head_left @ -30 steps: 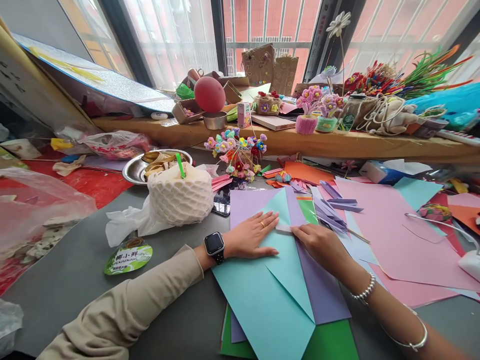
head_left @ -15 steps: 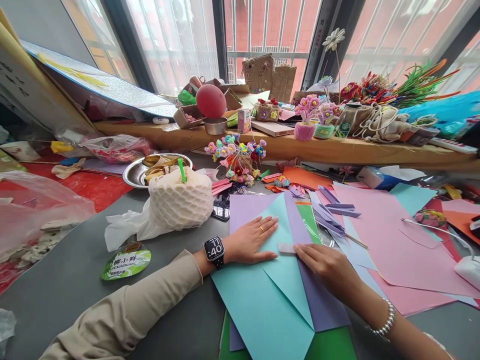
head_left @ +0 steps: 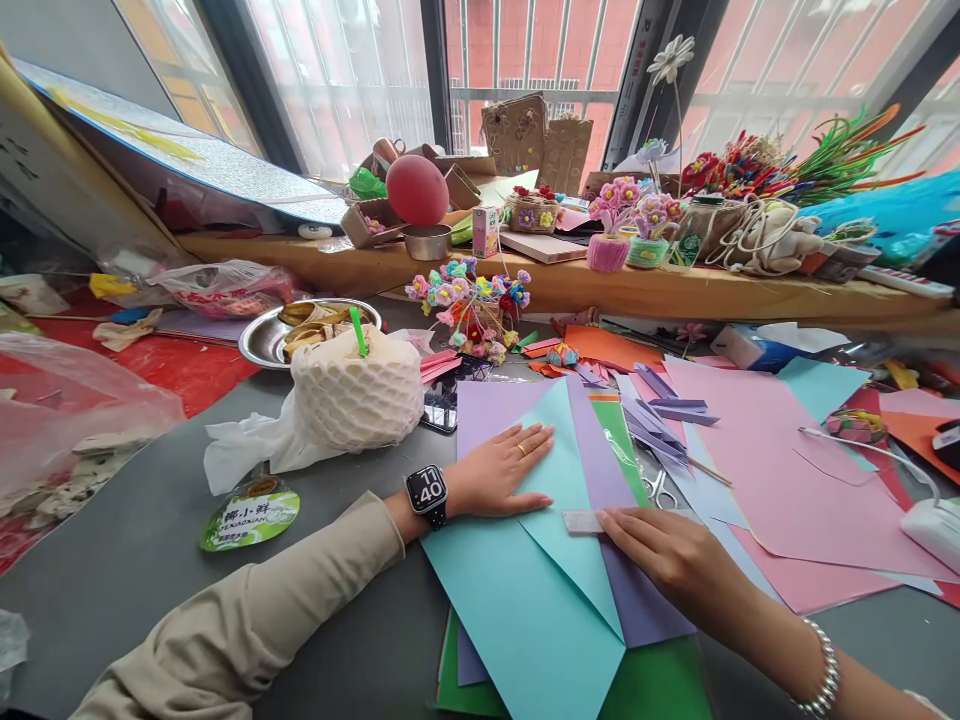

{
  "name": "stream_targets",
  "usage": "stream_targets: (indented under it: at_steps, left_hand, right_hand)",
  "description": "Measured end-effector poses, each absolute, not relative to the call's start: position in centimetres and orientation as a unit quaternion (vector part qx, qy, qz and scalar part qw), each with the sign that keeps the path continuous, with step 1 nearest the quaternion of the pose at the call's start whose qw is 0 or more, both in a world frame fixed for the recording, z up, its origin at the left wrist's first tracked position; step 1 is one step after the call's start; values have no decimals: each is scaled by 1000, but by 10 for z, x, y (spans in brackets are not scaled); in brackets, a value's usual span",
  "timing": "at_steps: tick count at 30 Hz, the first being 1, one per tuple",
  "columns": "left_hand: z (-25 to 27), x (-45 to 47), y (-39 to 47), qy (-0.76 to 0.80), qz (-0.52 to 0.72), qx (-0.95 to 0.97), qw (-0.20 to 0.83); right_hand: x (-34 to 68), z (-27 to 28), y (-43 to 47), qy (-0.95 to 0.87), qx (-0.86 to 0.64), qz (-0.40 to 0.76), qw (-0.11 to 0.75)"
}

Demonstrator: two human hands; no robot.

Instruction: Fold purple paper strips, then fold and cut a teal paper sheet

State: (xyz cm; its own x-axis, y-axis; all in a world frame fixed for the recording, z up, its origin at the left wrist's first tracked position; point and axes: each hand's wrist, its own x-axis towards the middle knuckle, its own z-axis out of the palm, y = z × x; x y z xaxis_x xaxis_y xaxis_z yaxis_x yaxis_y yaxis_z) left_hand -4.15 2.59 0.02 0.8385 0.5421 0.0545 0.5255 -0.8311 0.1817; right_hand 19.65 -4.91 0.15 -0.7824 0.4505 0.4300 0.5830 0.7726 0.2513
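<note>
A folded light-blue sheet of paper (head_left: pixel 536 610) lies over a purple sheet (head_left: pixel 645 590), with a green sheet (head_left: pixel 660 680) below. My left hand (head_left: pixel 499 472) is pressed flat on the blue paper, fingers stretched out. In my right hand (head_left: pixel 660 545) is a flat, pale translucent strip (head_left: pixel 582 522), gripped between thumb and fingers. The strip looks like a short ruler and rests across the blue paper's folded right edge. Part of it is hidden under my fingers. Scissors (head_left: pixel 661 488) lie just above my right hand.
Pink paper (head_left: pixel 795 470) and purple paper strips (head_left: pixel 664 425) spread to the right. At left stand a net-wrapped coconut (head_left: pixel 356 395) with a green straw and a metal dish (head_left: pixel 262 345). A phone (head_left: pixel 441 408) and a bunch of small craft flowers (head_left: pixel 476 300) lie behind the paper.
My right hand has slid the strip a short way toward me and to the right along the folded edge. My left hand stays pressed on the paper. The view has shifted slightly.
</note>
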Motion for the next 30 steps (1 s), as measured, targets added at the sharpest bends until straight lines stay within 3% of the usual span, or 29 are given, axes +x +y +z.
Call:
stream_targets:
  at_steps: [30]
  left_hand:
    - [2,-41,25,277,47,956,86]
  right_hand:
    - [222,8,-94,-968,-134,-172,123]
